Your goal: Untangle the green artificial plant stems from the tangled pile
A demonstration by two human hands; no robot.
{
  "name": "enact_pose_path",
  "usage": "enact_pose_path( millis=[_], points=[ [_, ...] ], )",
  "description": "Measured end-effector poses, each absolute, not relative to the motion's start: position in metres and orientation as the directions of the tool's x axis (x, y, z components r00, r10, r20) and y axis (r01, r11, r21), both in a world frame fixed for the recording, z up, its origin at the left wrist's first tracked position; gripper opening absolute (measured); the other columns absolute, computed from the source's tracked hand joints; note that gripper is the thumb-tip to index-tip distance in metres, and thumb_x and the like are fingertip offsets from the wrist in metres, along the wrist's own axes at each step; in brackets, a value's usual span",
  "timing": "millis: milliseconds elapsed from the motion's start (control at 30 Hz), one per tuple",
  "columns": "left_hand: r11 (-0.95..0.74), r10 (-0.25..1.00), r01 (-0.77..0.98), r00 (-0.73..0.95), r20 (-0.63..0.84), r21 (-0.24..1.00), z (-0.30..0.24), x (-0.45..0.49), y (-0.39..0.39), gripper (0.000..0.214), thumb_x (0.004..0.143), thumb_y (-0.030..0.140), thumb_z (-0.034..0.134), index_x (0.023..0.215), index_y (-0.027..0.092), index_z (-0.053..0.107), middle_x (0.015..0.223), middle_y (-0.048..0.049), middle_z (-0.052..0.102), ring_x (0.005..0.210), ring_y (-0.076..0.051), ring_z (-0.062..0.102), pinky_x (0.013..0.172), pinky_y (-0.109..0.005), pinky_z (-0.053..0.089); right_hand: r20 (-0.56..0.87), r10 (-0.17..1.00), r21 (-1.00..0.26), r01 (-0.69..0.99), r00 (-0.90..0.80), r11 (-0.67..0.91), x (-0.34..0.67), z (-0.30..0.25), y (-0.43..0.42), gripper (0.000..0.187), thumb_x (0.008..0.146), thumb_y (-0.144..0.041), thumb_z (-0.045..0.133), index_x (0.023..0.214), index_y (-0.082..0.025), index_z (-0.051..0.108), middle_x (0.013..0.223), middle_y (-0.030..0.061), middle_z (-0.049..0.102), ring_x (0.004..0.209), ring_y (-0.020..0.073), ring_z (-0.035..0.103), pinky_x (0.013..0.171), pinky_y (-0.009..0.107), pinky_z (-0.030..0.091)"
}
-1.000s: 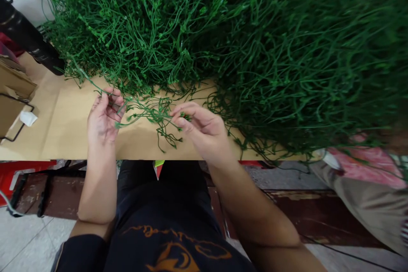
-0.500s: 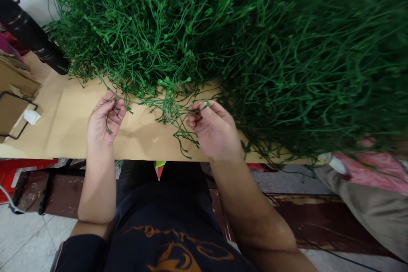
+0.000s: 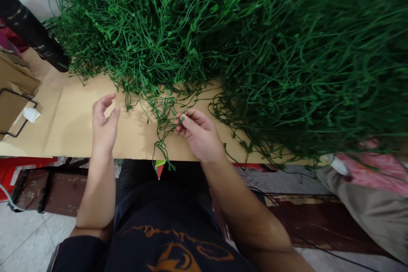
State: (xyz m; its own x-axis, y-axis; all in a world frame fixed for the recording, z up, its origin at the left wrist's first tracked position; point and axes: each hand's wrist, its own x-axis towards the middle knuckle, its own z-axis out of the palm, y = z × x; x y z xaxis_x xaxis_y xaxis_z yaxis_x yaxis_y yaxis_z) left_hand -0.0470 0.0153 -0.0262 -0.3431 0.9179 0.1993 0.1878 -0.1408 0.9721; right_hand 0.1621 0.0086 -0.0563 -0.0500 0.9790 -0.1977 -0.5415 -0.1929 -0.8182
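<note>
Green sprigs (image 3: 164, 112) lie between the two hands, their near ends pinched at the right hand and their loose tips trailing past the tabletop's near edge. Farthest to the left of the left hand is a brown cardboard box (image 3: 17, 72), with a crumpled white scrap (image 3: 31, 114) just beside it, nearer the hand. A black bottle (image 3: 38, 34) leans at an angle beyond the left hand and to its left, touching the fringe of the green heap. The left hand (image 3: 106, 125) is open above the paper-brown tabletop (image 3: 73, 136), thumb apart from the curled fingers. Ahead of both hands spreads the heap of green stems (image 3: 143, 29), a tangle running from beyond the left hand to well past the right one, with strands straggling toward the sprigs. The right hand (image 3: 204, 140) grips the sprigs between thumb and fingertips. Farther right, below the heap, are some pink cloth (image 3: 376, 170) and another person's grey-brown trouser leg (image 3: 360, 204).
</note>
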Motion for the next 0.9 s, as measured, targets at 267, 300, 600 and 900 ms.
enact_pose_path(
  millis=[267,300,600,900],
  points=[
    [0.018,0.992,0.51,0.1,-0.08,0.86,-0.041,-0.02,-0.009,0.029,0.082,0.038,0.05,0.095,0.017,0.066,0.092,-0.0064,0.068,0.086,-0.018,0.061,0.079,-0.032,0.047,-0.142,0.975,-0.799,-0.562,-0.172,-0.215,0.16,-0.061,0.003,0.026,0.062,-0.034,0.075,0.074,-0.018,0.058,0.065,-0.0035,0.056,0.055,0.0049,0.051,0.054,0.019,0.044],
    [0.028,0.988,0.518,0.113,-0.101,0.855,-0.042,-0.016,-0.009,0.03,0.082,0.039,0.05,0.095,0.017,0.065,0.091,-0.0061,0.068,0.086,-0.019,0.06,0.078,-0.032,0.047,-0.128,0.971,-0.783,-0.581,-0.2,-0.223,0.16,-0.059,0.001,0.024,0.063,-0.033,0.074,0.074,-0.018,0.058,0.065,-0.0037,0.055,0.056,0.0048,0.05,0.054,0.019,0.044],
    [0.165,0.981,0.059,0.097,-0.17,0.985,-0.027,-0.009,-0.003,0.029,0.07,0.044,0.064,0.071,0.016,0.053,0.063,0.0012,0.053,0.059,-0.01,0.049,0.053,-0.022,0.041,0.001,0.954,-0.822,-0.544,-0.299,-0.169,0.153,-0.057,-0.003,0.024,0.07,-0.038,0.068,0.076,-0.02,0.054,0.067,-0.0023,0.049,0.061,0.0076,0.047,0.055,0.021,0.043],
    [-0.039,0.999,0.292,-0.001,0.041,0.956,-0.025,-0.014,-0.005,0.014,0.071,0.028,0.065,0.077,0.016,0.061,0.071,-0.0001,0.057,0.068,-0.011,0.052,0.064,-0.023,0.042,0.245,0.968,-0.95,-0.185,0.048,0.25,0.159,-0.047,-0.005,0.029,0.077,-0.042,0.061,0.1,-0.025,0.056,0.102,0.0041,0.056,0.088,0.0142,0.054,0.077,0.03,0.049]
  ],
)
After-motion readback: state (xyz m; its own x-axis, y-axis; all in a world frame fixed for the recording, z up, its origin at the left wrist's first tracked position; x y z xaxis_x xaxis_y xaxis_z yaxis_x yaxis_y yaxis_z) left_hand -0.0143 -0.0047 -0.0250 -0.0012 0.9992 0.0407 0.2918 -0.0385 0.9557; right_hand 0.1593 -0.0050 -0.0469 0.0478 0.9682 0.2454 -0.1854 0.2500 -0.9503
